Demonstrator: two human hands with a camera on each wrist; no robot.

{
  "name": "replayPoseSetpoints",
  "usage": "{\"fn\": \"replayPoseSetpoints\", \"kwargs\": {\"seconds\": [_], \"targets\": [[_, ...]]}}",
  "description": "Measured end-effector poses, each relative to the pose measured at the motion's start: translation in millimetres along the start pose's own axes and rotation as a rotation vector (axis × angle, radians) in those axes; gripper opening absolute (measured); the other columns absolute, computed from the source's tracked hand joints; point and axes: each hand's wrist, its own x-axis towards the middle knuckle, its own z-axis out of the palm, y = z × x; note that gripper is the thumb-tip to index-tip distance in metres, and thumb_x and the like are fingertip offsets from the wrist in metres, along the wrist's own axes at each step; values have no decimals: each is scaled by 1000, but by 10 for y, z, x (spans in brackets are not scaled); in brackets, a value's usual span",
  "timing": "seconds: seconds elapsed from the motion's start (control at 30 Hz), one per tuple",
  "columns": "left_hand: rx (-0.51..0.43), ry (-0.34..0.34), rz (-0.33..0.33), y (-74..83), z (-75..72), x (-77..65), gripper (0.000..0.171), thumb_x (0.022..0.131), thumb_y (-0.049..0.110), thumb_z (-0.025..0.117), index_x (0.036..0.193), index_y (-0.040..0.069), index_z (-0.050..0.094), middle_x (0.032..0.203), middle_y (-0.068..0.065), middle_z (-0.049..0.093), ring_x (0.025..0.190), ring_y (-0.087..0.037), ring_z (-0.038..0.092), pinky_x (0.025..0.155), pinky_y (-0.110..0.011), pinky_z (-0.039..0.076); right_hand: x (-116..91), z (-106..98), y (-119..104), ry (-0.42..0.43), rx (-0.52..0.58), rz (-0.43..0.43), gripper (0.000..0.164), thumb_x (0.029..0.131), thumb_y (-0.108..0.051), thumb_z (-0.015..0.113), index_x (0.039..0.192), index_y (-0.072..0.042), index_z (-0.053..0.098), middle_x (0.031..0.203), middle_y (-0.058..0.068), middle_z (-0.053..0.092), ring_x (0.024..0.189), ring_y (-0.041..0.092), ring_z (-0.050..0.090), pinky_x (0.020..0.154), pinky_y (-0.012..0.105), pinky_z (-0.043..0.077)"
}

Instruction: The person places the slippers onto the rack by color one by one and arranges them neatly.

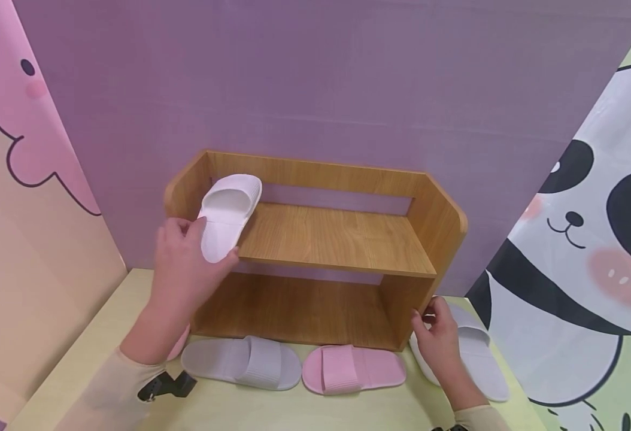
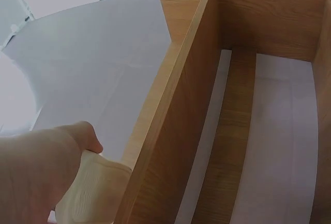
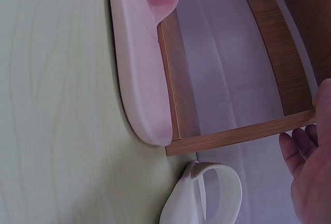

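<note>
My left hand (image 1: 186, 263) pinches a white slipper (image 1: 224, 221) by its heel end, thumb on one side and fingers on the other. The slipper is at the left end of the wooden shoe rack's (image 1: 337, 236) upper shelf, its toe pointing to the back. In the left wrist view the slipper's sole (image 2: 95, 190) shows beside the shelf edge. My right hand (image 1: 440, 338) grips the front edge of the rack's right side panel, with the thumb inside and the fingers outside, as the right wrist view shows.
On the table in front of the rack lie a grey slipper (image 1: 240, 361) and a pink slipper (image 1: 353, 368). Another pink slipper (image 1: 179, 344) is partly hidden behind my left forearm. White slippers (image 1: 482, 359) lie by the rack's right side. A purple wall (image 1: 315, 78) stands behind.
</note>
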Motion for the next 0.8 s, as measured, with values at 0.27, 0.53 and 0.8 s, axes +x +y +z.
{"fn": "replayPoseSetpoints", "kwargs": {"seconds": [0.27,0.53,0.8], "targets": [[42,-40,-27,12,83,19,81,78,50,75,137,-1,54,123,-23,43,113,-39,39,85,-52,44,5,7,29,8,9,-12,18,89,1,68,103,-3,57,98,2,61,88,7,59,75,11,48],[85,-57,-2,22,148,69,81,78,53,73,131,-6,57,120,-25,47,112,-41,40,87,-52,42,10,8,14,10,16,-19,18,89,2,68,101,-3,57,95,1,61,87,9,59,74,15,50],[124,-39,5,61,173,72,78,80,53,71,121,-11,60,114,-27,49,107,-41,41,84,-51,42,-1,2,-22,19,-1,-23,17,89,2,68,101,-1,57,96,4,62,87,8,59,75,19,53]]}}
